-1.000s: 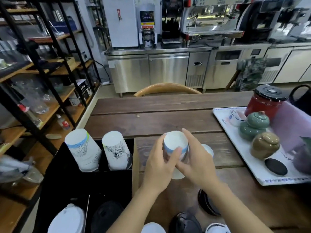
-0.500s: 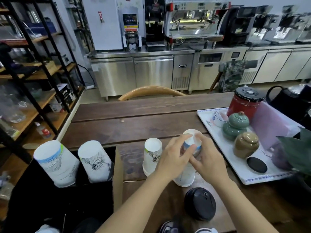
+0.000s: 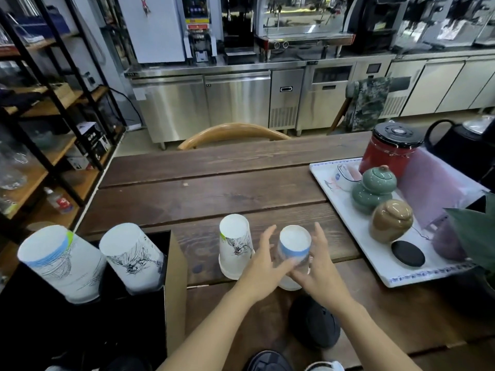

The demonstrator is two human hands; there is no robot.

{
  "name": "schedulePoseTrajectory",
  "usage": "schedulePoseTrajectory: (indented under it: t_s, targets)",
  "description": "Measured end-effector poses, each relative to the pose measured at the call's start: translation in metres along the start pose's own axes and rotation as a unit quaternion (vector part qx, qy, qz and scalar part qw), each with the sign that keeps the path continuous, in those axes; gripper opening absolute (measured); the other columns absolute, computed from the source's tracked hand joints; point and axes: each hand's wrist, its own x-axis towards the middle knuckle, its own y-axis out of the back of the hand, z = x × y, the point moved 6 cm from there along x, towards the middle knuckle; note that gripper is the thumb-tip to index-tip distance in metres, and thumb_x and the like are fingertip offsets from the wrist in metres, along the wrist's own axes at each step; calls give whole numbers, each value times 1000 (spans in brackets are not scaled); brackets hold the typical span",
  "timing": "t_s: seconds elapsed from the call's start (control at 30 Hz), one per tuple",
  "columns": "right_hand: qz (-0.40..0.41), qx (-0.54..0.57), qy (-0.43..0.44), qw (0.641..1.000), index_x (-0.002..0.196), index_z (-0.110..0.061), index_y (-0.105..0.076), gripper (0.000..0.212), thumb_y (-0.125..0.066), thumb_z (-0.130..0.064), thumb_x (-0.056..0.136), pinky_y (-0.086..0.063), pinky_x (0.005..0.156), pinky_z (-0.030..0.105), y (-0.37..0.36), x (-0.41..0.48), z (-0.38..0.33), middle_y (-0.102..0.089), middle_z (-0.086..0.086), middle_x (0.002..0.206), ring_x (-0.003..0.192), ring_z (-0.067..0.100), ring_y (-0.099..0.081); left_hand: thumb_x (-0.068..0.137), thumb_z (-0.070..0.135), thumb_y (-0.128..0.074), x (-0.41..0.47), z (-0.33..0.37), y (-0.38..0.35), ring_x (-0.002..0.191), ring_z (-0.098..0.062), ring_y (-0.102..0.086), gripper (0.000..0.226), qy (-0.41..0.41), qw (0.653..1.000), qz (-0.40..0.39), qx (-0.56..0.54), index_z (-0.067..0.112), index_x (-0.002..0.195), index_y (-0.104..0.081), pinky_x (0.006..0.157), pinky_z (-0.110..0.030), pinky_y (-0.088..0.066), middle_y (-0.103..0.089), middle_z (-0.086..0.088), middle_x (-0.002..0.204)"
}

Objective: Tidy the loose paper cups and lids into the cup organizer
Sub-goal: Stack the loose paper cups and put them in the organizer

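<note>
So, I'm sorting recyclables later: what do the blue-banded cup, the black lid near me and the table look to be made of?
The blue-banded cup, upside down, looks like matte white paper with a printed band. The black lid looks like moulded plastic, dull with a faint sheen. The table is dark-stained wooden planks with visible grain and seams.

Organizer (image 3: pixel 175 285) left, tray (image 3: pixel 356 231) right

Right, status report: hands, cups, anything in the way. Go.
Left hand and right hand open around blue-band cup, inverted on table. Second cup beside it. Black lid lies near.
</note>
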Motion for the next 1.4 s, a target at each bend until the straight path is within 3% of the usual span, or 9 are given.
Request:
schedulePoseTrajectory:
  t_s: [0.1,0.27,0.43,0.63,0.7,0.83,1.0,1.13,1.4]
  targets:
    - [-12,22,-30,999,146,-31,11,111,-75,-28,77,-36,105,28,-9,0,12,-26,-2,155,137,13,-37,72,57,-65,2,-7,-9,135,-4,-34,85,20,999,-30,-32,57,138,-11,114,-40,-32,-36,18,146]
    - [14,44,-15,999,145,-34,0,106,-71,-46,67,-41,99,27,-4,-1,8,-41,-9,144,128,15,-49,76,47,-63,0,0,-15,140,1,-25,85,-15,999,-48,-19,58,140,-8,118,-39,-24,-27,20,152]
    - [114,45,84,989,144,-29,-12,100,-69,-56,65,-46,101,47,36,7,-36,-41,5,147,129,22,-49,83,49,-57,-11,60,13,139,-8,-26,77,-135,987,21,82,65,136,-3,115,-36,-25,-31,15,151]
    - [176,89,184,963,143,-13,-12,101,-71,-47,68,-50,87,21,57,29,-109,-48,6,136,112,16,-57,83,54,-46,-36,118,70,123,8,-32,62,-238,955,109,140,70,131,-9,100,-10,-24,-39,25,134]
    - [169,84,201,961,144,-22,-1,104,-69,-48,69,-50,83,17,50,34,-129,-49,-5,131,104,12,-60,84,52,-47,-42,122,88,123,8,-34,61,-243,951,134,134,68,131,-12,103,-14,-26,-41,24,132]
    - [133,26,215,967,138,-47,5,99,-64,-55,68,-57,73,40,24,39,-151,-56,3,127,95,24,-66,84,47,-56,-52,97,113,124,10,-38,67,-195,960,160,125,61,136,-16,99,-14,-33,-40,23,135]
    - [59,-43,188,979,134,-33,-23,82,-69,-52,69,-56,72,49,-19,42,-142,-53,11,127,90,33,-66,78,54,-55,-59,56,121,128,-6,-46,76,-123,969,179,122,66,135,-7,105,-40,-42,-42,20,142]
    - [-4,-87,116,989,131,-14,-38,68,-75,-31,76,-54,76,47,-46,44,-107,-50,6,129,97,33,-65,82,49,-56,-55,25,109,123,-14,-50,74,-47,978,138,150,66,134,-7,102,-38,-42,-51,7,133]
    - [-87,-164,87,979,134,-16,-34,65,-61,-42,81,-52,80,45,-62,40,-89,-44,4,137,105,32,-62,82,49,-54,-38,-6,98,118,-25,-50,54,31,980,82,180,56,127,-26,99,-42,-43,-47,0,127]
